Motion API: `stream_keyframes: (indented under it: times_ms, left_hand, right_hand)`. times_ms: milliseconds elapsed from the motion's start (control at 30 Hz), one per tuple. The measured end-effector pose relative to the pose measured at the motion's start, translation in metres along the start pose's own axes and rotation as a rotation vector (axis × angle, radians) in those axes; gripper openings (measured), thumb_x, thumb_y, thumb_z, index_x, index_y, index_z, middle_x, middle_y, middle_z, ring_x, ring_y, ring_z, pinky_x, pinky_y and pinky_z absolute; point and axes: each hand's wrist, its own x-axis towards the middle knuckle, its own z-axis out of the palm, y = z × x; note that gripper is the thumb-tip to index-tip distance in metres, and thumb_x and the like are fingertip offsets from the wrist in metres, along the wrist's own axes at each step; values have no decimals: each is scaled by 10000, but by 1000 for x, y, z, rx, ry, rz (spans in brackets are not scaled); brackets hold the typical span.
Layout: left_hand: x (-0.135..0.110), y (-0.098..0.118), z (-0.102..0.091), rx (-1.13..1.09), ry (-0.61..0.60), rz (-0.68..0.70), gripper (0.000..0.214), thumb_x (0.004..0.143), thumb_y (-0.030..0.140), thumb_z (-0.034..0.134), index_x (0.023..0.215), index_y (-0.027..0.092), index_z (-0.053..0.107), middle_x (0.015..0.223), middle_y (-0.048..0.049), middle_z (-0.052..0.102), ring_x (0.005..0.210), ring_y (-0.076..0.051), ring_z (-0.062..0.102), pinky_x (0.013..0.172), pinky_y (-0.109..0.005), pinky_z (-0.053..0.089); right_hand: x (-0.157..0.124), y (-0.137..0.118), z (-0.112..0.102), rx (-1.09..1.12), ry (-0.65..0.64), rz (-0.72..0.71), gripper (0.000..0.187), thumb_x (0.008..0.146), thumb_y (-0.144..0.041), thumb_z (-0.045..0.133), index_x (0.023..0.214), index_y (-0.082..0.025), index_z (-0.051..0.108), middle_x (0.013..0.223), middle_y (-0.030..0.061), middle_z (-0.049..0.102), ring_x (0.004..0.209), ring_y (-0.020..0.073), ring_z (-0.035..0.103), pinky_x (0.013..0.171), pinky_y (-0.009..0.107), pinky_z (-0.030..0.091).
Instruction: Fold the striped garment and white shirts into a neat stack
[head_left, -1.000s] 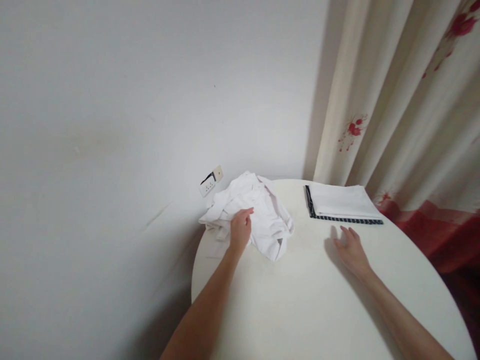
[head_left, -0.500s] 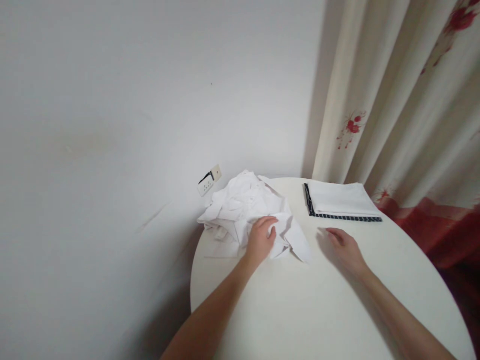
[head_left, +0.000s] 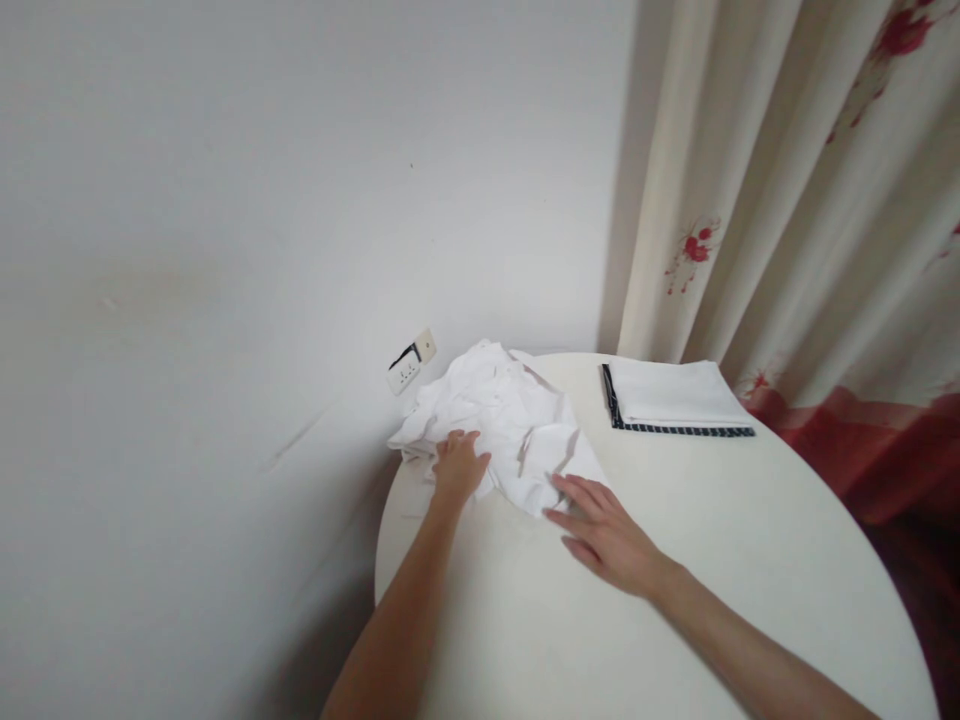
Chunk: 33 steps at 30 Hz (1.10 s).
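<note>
A crumpled heap of white cloth (head_left: 502,395) lies at the far left of the round table, close to the wall. My left hand (head_left: 459,468) rests on the heap's front left side, its fingers spread over the folds. At the front right corner of the cloth is my right hand (head_left: 604,535), fingers stretched out, with the tips at the fabric's edge. Neither hand is closed round anything. To the right lies a neat stack of folded cloths (head_left: 675,395), white on top with a dark striped one beneath.
The round white table (head_left: 675,650) stands against a white wall (head_left: 225,250). A power socket (head_left: 405,370) sits on the wall just left of the heap. A cream curtain (head_left: 720,200) with red flowers and a red lower band hangs at the right.
My left hand has moved left along the heap. My right hand has come left from the bare tabletop to the cloth's front corner, its fingers spreading. The front folds lie differently.
</note>
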Motion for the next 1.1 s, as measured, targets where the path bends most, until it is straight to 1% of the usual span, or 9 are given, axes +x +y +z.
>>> stream_keyframes:
  times_ms: [133,267,467,600,667,767,867,967,1100]
  left_hand:
    - [12,-10,-6,-41,-4,83,456,713,89,684,1156,199,683,1179,-122,670,1198,-302,594,1077,-448,435]
    - [16,0,-8,-104,20,128,364,733,25,593,1046,163,718,1017,-108,717,946,-249,698,989,-404,511]
    - [-5,41,-6,-253,-28,276,214,805,87,628,967,178,735,965,-59,761,852,-188,730,826,-307,585]
    - [-28,67,-11,-447,-141,437,156,896,213,631,1004,214,743,973,-19,785,730,-136,736,664,-222,585]
    - [-33,71,-15,-566,-167,499,180,946,275,587,1022,215,739,948,-18,789,691,-134,739,621,-214,577]
    - [-28,66,-18,-563,-23,482,204,966,291,556,1053,216,725,946,-25,785,749,-152,748,661,-236,591]
    - [-11,47,-15,-394,109,432,208,942,235,563,1088,211,708,1092,-57,757,994,-192,723,895,-330,587]
    - [4,25,-5,-283,53,438,231,862,210,661,1088,200,712,1191,-87,723,1170,-241,656,1070,-426,494]
    - [5,11,4,-257,-75,493,298,785,293,784,1072,227,741,1221,-73,723,1163,-258,666,1050,-412,507]
  right_hand:
    - [0,10,8,-40,-57,127,472,994,-323,475,1439,-174,523,1513,134,501,1399,297,429,1161,532,332]
    - [-7,30,9,-120,31,312,473,971,-304,491,1414,-140,517,1469,160,527,1359,306,465,1157,550,318]
    - [-16,61,1,-160,134,572,413,947,-250,472,1338,-146,557,1401,160,573,1277,282,535,1086,441,407]
    - [-17,75,-5,-168,217,665,662,922,-295,530,1527,-108,337,1526,208,424,1271,301,529,1028,407,445]
    - [-16,80,-6,-197,207,655,716,910,-321,559,1549,-119,305,1517,207,437,1269,325,516,1036,431,427]
    - [-12,83,-7,-207,181,643,614,909,-327,564,1478,-145,426,1372,174,573,1147,318,569,989,424,434]
    - [-10,79,-9,-172,183,655,440,878,-229,551,1312,-162,575,1187,131,647,1009,264,619,892,350,449]
    - [-10,74,-8,-107,176,669,318,864,-180,516,1149,-203,657,1036,76,671,888,223,642,781,305,445]
    - [-10,77,-9,15,293,689,281,897,-246,501,1093,-211,700,1007,67,707,870,225,655,737,297,459]
